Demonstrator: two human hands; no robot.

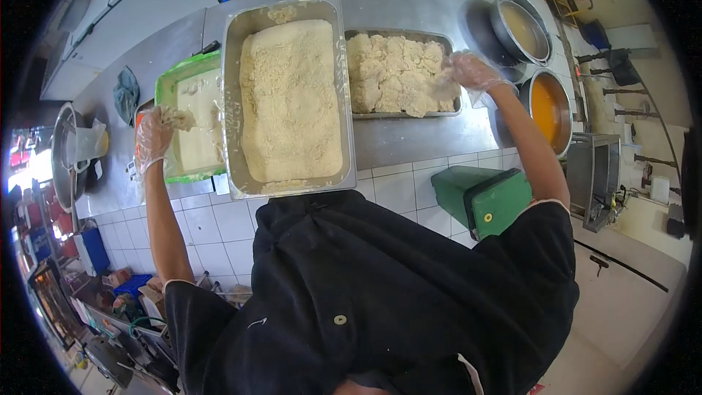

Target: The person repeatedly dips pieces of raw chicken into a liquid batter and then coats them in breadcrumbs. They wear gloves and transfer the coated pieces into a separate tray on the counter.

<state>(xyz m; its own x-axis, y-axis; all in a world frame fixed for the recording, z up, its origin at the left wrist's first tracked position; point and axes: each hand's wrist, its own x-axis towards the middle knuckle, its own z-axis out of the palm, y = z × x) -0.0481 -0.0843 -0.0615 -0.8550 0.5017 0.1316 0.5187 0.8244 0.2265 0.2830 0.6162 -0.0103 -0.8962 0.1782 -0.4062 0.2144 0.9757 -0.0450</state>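
My left hand (155,134), in a clear plastic glove, is over the left side of a green-rimmed tub (163,79) of white liquid batter (200,120). Its fingertips are thickly coated; whether they pinch a piece is unclear. My right hand (476,71), gloved too, reaches to the right end of a metal tray (406,115) filled with crumb-coated pieces (397,71). Crumbs cover its blurred fingers, so I cannot tell if they grip a piece. Between the hands stands a deep steel pan (233,99) of pale flour or breading (293,104), its near edge against my dark clothing.
At the right are a metal pot (507,27) of cloudy liquid and another pot (548,115) holding orange liquid. A green bin (466,192) is below the steel counter (406,145). A grey-green cloth (126,93) and a white plastic jug (88,142) in a metal bowl lie left.
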